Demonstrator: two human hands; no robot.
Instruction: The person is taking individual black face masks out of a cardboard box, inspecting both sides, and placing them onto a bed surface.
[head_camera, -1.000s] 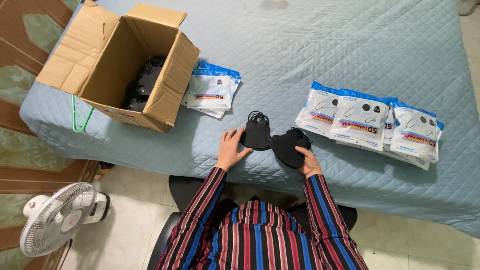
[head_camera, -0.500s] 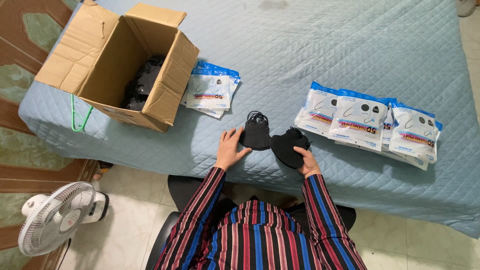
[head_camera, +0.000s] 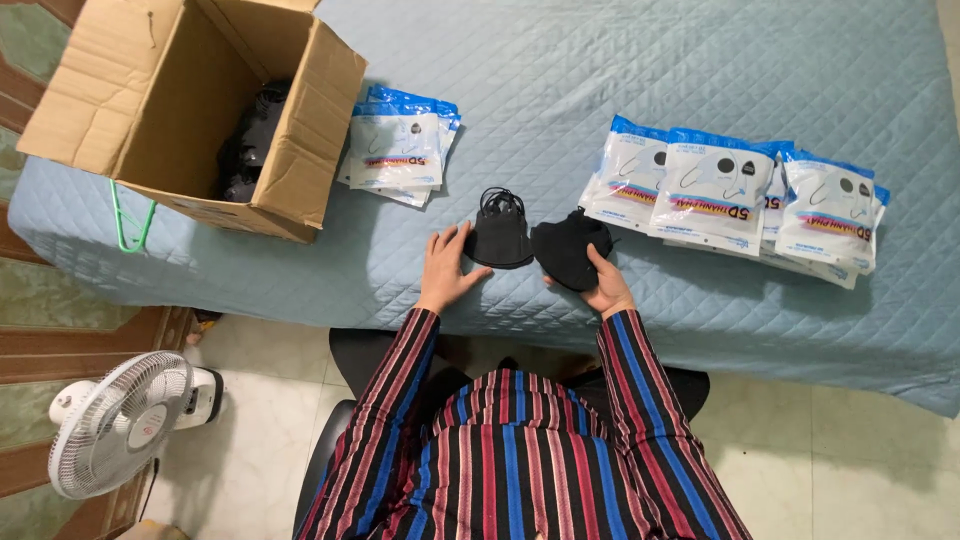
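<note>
**Two stacks of black masks at the edge of the quilt**

At the upper left of the frame our cardboard box (head_camera: 190, 110) lies tipped on its side, its mouth open toward the middle, with more dark masks loose inside; we judge that a nudge to its flap could spill them onto the blue quilted surface (head_camera: 620, 60). Just right of the box lies a small pile of flat blue-and-white packets (head_camera: 398, 150), well clear of our hands.

Near the lower middle, our left hand (head_camera: 450, 265) rests open and flat, fingers spread, its fingertips touching the lower left side of the left mask stack (head_camera: 498, 237), whose ear loops bunch up at the top. It pins nothing, so the stack could fan out or slide if we push sideways. Just beside it, our right hand (head_camera: 605, 285) is curled under the right mask stack (head_camera: 568, 250), thumb on top and fingers beneath, gripping its lower edge. Both stacks sit close to the near edge of the quilt (the floor is straight below), and a loose grip or a tug on a snagged loop could drop masks over the side.

To the right of the frame a row of overlapping filled packets (head_camera: 720, 195) leans one on the next; the right stack nearly touches the leftmost one, and a careless sweep of the forearm could shove the row askew.
</note>
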